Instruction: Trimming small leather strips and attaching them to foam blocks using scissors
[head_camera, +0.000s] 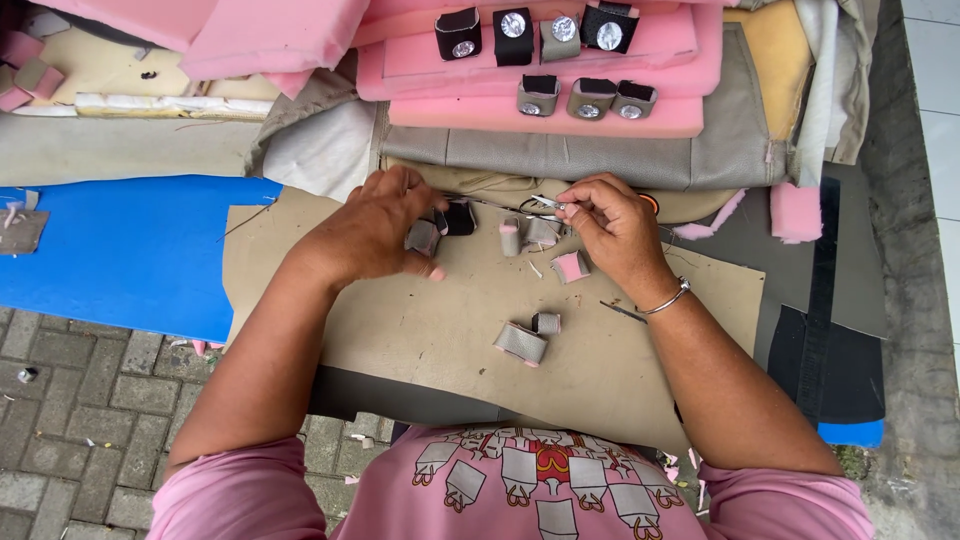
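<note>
Seven covered blocks (540, 95) are stacked far on pink foam (560, 115); left hand (375, 230) clenched on a grey piece (422, 238), right hand (610, 225) pinching scissors (545, 204), loose pieces (528, 340) left near.

Fabric pieces (521, 342) on board (420, 330), foam (545, 112) behind.
</note>
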